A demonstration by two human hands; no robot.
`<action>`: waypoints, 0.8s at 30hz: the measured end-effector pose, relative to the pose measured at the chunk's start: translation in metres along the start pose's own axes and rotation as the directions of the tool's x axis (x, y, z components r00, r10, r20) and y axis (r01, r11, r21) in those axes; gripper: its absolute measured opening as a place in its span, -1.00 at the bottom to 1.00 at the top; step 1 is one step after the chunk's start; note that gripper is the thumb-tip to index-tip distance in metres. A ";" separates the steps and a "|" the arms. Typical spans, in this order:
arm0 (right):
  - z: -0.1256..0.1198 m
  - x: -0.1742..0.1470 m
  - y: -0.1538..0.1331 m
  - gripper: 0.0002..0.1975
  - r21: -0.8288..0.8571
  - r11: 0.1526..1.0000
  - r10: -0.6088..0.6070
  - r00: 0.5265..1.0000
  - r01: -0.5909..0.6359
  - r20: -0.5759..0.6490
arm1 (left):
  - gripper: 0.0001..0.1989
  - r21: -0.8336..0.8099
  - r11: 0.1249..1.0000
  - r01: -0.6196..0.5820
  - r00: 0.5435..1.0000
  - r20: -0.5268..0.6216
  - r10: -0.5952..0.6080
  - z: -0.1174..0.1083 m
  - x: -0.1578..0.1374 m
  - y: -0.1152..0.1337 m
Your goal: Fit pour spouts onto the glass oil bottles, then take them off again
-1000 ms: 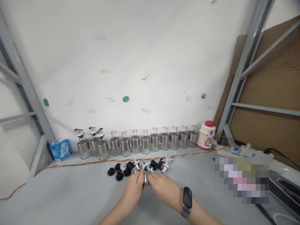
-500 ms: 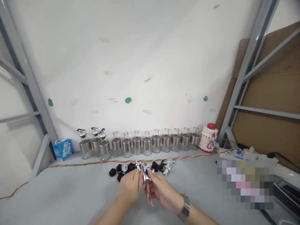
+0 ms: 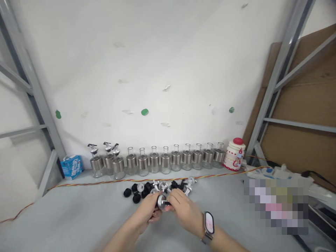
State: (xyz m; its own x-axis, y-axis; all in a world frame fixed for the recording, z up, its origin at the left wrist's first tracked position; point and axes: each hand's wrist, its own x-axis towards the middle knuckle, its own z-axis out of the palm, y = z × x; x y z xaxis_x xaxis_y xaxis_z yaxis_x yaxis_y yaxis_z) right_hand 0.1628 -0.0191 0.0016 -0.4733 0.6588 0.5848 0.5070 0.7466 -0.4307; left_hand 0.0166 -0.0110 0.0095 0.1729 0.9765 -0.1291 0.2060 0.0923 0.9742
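Note:
A silver and black bottle pourer [image 3: 161,202] is between my two hands, above the near side of the parts pile. My left hand [image 3: 147,211] grips its black base side, thumb on top. Fingers of my right hand [image 3: 181,207] are closed at the pourer's black lever and spout end; the fingertips are partly hidden. Just beyond my hands lie loose black stoppers [image 3: 136,198], clear plastic rings [image 3: 140,187] and silver pourer pieces [image 3: 188,189]. Behind them stand several open glass bottles [image 3: 165,160] with steel sleeves. Bottles fitted with pourers [image 3: 118,164] stand at the left end.
A red and yellow twisted wire [image 3: 105,182] crosses the table before the bottles. At the left is a blue carton [image 3: 72,167]; a white jar with a red lid [image 3: 234,154] ends the row. Power strips [image 3: 282,173] and a blurred patch lie at the right.
My right hand has turned over, palm down, onto the lever end of the pourer. The left hand has rolled, so the pourer's silver face and black lever now show.

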 end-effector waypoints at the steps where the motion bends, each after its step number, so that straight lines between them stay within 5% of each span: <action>1: -0.002 0.001 0.000 -0.60 0.000 1.000 -0.016 1.000 0.016 0.004 | -0.54 0.014 1.000 0.023 1.000 -0.015 -0.022 -0.001 0.000 0.000; 2: -0.003 0.002 -0.001 -0.61 0.052 0.998 0.033 0.999 -0.033 -0.004 | -0.54 0.057 0.998 0.004 0.998 -0.069 0.000 -0.002 0.001 -0.001; 4: -0.001 0.006 -0.002 -0.57 0.285 0.911 0.308 0.951 -0.300 0.016 | -0.55 0.272 0.947 -0.171 0.945 -0.227 0.236 -0.006 0.000 -0.004; 6: 0.006 0.009 -0.002 -0.44 0.528 0.592 0.581 0.777 -0.609 0.244 | -0.61 0.601 0.717 -0.353 0.784 -0.229 0.577 -0.009 -0.001 -0.009; 8: 0.013 0.011 -0.002 -0.37 0.603 0.236 0.610 0.599 -0.762 0.518 | -0.66 0.807 0.422 -0.413 0.640 -0.072 0.765 -0.011 -0.002 -0.013; 10: 0.019 0.011 -0.001 -0.42 0.636 0.100 0.543 0.578 -0.765 0.609 | -0.66 0.862 0.266 -0.432 0.579 0.039 0.814 -0.012 -0.002 -0.017; 13: 0.022 0.010 -0.002 -0.45 0.694 0.182 0.551 0.656 -0.697 0.515 | -0.63 0.826 0.339 -0.451 0.629 0.024 0.777 -0.009 -0.003 -0.021; 16: 0.020 0.007 -0.004 -0.48 0.626 0.366 0.612 0.685 -0.689 0.396 | -0.58 0.635 0.689 -0.349 0.819 -0.151 0.554 -0.002 -0.003 -0.017; 18: 0.016 0.004 -0.006 -0.55 0.504 0.592 0.612 0.758 -0.628 0.225 | -0.55 0.394 0.896 -0.204 0.930 -0.208 0.304 0.003 -0.003 -0.010; 21: 0.006 0.000 -0.010 -0.67 0.102 0.951 0.296 0.954 -0.292 -0.036 | -0.52 0.163 0.986 -0.027 0.994 -0.104 0.044 0.003 -0.005 0.004; 22: 0.000 -0.001 -0.011 -0.70 -0.055 0.990 0.124 0.991 -0.126 -0.041 | -0.52 0.129 0.991 0.018 0.999 -0.029 -0.014 0.000 -0.007 0.008; 24: -0.012 -0.001 -0.013 -0.73 -0.274 0.942 -0.179 0.981 0.192 0.071 | -0.54 0.128 0.986 0.111 0.983 0.129 -0.128 -0.008 -0.010 0.015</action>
State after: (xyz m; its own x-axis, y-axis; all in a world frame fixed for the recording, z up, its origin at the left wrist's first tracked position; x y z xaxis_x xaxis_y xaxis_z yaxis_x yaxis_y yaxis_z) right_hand 0.1655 -0.0308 0.0147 -0.6065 0.5190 0.6023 0.5843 0.8047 -0.1050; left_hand 0.0099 -0.0178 0.0266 0.2683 0.9231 -0.2756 0.3455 0.1748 0.9220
